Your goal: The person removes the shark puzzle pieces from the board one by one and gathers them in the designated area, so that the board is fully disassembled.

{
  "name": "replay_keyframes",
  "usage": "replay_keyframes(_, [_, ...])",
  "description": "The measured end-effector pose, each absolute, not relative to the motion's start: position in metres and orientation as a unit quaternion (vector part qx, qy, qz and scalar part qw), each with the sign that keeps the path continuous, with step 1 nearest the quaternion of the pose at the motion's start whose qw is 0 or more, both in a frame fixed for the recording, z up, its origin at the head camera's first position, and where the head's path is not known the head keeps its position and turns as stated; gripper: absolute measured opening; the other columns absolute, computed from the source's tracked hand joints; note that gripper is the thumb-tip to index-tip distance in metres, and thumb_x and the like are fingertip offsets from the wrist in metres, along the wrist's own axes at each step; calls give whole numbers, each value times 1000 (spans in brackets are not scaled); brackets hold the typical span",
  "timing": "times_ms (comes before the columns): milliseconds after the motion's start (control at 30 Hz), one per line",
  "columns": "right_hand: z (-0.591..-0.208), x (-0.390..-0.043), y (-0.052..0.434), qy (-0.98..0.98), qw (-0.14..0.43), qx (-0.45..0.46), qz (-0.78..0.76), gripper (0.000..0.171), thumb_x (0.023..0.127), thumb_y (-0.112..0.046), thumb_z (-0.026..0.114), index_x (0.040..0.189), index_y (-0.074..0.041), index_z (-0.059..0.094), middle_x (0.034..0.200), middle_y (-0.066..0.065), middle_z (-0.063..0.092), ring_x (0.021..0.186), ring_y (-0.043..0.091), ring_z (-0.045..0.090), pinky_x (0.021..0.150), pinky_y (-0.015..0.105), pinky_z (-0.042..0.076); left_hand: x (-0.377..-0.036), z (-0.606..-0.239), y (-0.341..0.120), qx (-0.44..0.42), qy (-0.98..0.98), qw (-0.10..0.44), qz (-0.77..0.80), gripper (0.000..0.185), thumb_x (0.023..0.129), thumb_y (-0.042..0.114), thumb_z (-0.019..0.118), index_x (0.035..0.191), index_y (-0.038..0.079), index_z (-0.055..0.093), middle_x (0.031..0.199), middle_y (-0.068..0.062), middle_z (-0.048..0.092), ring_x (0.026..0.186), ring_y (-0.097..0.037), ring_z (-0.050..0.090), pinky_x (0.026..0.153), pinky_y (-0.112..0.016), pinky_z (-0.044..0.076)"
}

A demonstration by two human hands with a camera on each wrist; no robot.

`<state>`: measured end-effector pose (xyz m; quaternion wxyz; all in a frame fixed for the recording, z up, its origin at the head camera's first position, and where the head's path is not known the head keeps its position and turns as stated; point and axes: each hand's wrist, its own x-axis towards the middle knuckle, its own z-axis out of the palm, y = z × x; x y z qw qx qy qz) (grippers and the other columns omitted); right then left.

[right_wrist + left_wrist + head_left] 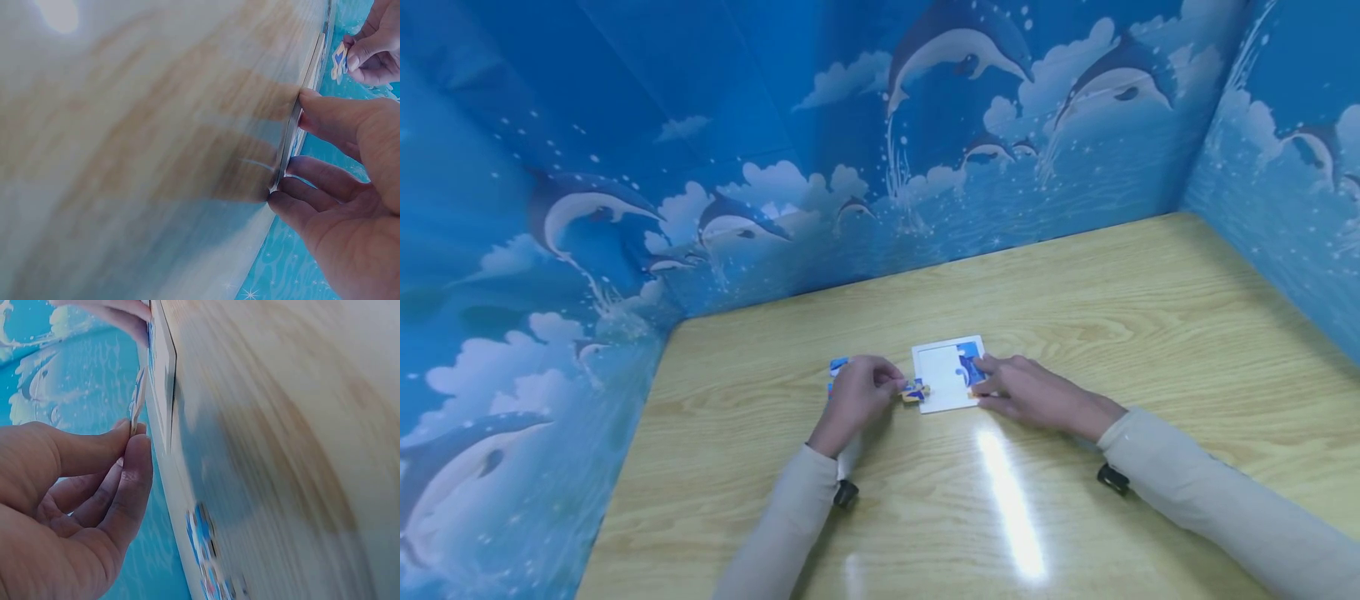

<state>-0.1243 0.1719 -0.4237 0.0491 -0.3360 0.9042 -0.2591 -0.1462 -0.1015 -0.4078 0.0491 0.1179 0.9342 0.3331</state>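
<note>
In the head view my left hand (861, 390) pinches a puzzle piece (915, 391) between thumb and fingertips. This piece, yellow and blue, is at the left edge of a white puzzle tray (936, 407); the left wrist view shows the piece (137, 400) tilted above the table. My right hand (1026, 390) holds the tray by its right side, thumb at the near edge and fingers spread along the side. Blue joined pieces (970, 375) fill the tray's right part, partly under my right fingers. The rest of the tray's bed is bare white.
More loose puzzle pieces (203, 534) lie on the table left of the tray, mostly hidden by my left hand in the head view. The wood-grain table (1120, 333) meets blue dolphin-printed walls (820, 192) at its back and sides. Light glares off the tabletop in front.
</note>
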Motion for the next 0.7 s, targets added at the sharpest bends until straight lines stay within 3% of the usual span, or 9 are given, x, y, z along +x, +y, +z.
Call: replay_keyframes(700, [-422, -123, 171, 905, 50, -336, -257, 21, 93, -11, 73, 111, -2, 75, 139, 33, 52, 129, 50, 50, 105, 59, 40, -134, -409, -149, 76, 944, 42, 320, 6, 87, 9, 79, 83, 10, 75, 79, 2, 70, 72, -12, 63, 70, -33, 54])
